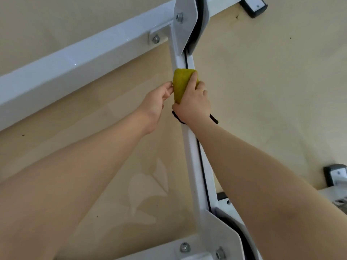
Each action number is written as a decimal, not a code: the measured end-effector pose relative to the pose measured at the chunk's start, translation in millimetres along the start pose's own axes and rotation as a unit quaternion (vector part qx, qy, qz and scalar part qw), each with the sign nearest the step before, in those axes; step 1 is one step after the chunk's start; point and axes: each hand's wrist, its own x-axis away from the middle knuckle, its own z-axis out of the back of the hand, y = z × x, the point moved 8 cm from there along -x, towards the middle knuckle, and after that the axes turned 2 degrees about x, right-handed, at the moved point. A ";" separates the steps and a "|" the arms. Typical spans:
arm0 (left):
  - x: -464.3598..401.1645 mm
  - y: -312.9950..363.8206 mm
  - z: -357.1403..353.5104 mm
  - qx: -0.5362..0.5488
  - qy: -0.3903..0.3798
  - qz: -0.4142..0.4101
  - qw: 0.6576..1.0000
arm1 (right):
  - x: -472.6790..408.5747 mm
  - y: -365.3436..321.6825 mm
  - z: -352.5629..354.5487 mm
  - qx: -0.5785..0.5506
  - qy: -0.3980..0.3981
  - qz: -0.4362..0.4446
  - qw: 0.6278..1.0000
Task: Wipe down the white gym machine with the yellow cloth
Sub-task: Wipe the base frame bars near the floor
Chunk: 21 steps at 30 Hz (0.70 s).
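Note:
A white gym machine's narrow upright bar [193, 151] runs from bottom centre up to a pulley bracket [185, 25], where it meets a long white cross beam [75, 66]. The yellow cloth [180, 83] is wrapped over the bar below the bracket. My right hand [193, 102] grips the cloth and presses it against the bar. My left hand [159, 102] pinches the cloth's left edge with its fingertips. A black cable runs along the bar's right side.
Beige floor lies behind the frame. A second pulley bracket with bolts [216, 239] sits at the bottom. Black-capped white feet stand at the top right [253, 6] and right edge [336, 175]. A black strap [214, 118] circles my right wrist.

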 end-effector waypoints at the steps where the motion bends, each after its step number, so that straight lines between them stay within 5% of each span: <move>1: 5.8 -3.7 0.1 0.002 0.001 0.003 1.000 | 4.2 1.7 -0.9 -0.002 -0.013 0.000 1.000; 11: 66.5 -44.7 -24.3 -0.031 -0.009 0.063 0.997 | 140.2 62.1 -40.8 0.000 -0.242 -0.099 0.965; 13: 71.2 -53.4 -27.0 -0.014 -0.007 0.060 0.998 | 122.5 60.6 -38.1 -0.037 -0.233 -0.123 0.964; 17: 79.8 -67.8 -24.0 0.003 -0.017 0.068 0.998 | 84.0 41.6 -23.8 -0.096 -0.094 -0.078 0.988; 21: 87.7 -74.1 -31.1 -0.026 -0.030 0.074 0.996 | 121.1 50.9 -33.6 -0.006 -0.161 -0.057 0.985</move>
